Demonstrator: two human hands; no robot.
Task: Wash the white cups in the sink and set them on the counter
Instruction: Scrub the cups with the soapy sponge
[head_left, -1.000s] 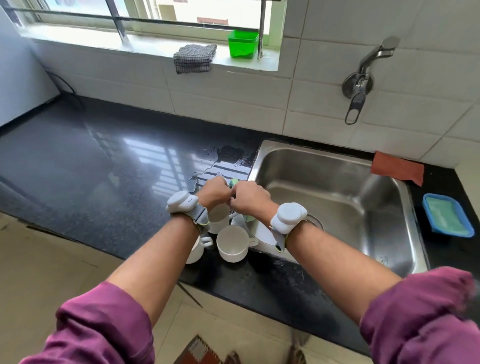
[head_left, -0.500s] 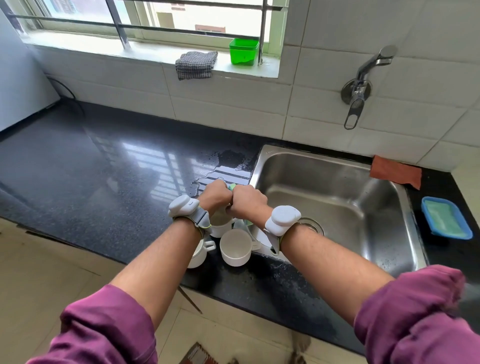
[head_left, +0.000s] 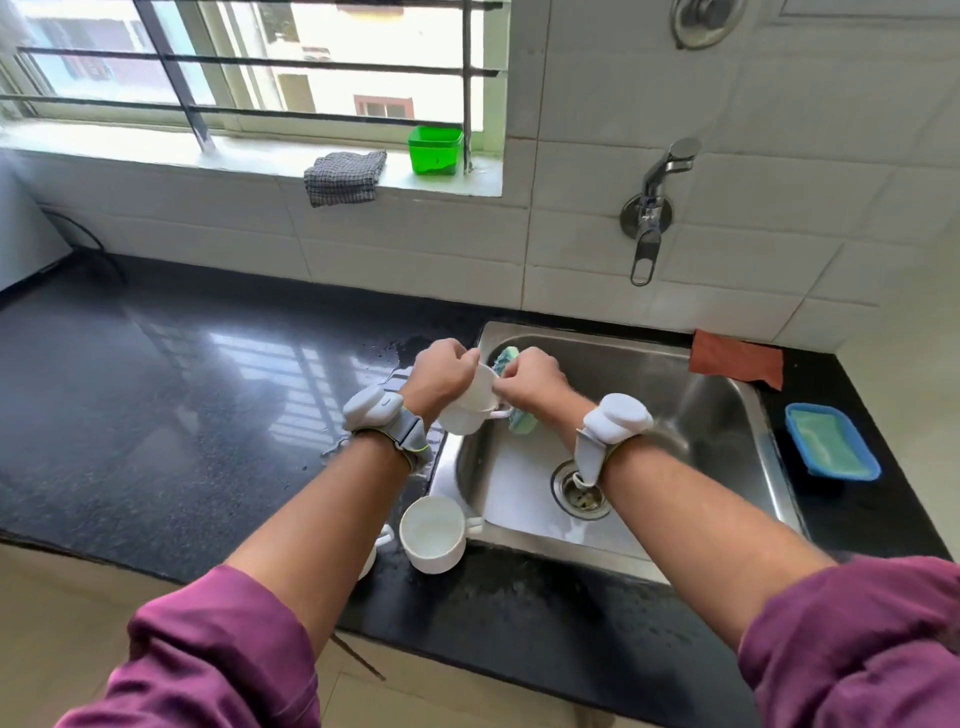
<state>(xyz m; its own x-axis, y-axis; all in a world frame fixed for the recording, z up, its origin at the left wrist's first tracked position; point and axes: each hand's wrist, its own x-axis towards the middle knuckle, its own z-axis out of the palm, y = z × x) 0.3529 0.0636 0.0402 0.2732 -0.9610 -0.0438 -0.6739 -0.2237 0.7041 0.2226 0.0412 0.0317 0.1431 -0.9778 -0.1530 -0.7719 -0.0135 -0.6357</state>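
Your rolled purple sleeves (head_left: 218, 649) fill the bottom of the view, and both bare forearms reach toward the stainless steel sink (head_left: 717, 415). Nearest you, just outside the sink's near-left corner, a white ceramic cup (head_left: 432, 532) stands upright on the black speckled stone counter (head_left: 156, 415), with its handle turned toward the sink rim. Left of that, a second white cup (head_left: 370, 556) is mostly hidden under your left forearm, so only an edge and a handle show.

Inside the sink, the round metal drain (head_left: 576, 496) lies below your right wrist. Each wrist carries a strapped pale grey device: one on the left (head_left: 374, 413) and one on the right (head_left: 618, 418).

Over the sink's left rim, your left hand (head_left: 439, 374) grips a third white cup (head_left: 470, 402), fingers curled round its wall. The cup is tilted and its handle points right. Your right hand (head_left: 532, 382) is closed round a green scrub sponge (head_left: 522, 423), which is pressed against that cup at the rim.

On the counter right of the sink sits a blue rectangular dish with a pale green block (head_left: 831, 449). At the sink's far-right corner lies an orange cloth (head_left: 735, 358). Above the sink's back edge, a metal wall tap (head_left: 649, 208) juts from the white tiles. Farther back and left of the sink, a folded grey checked cloth (head_left: 345, 176) hangs over the window sill beside a green plastic tub (head_left: 435, 150).
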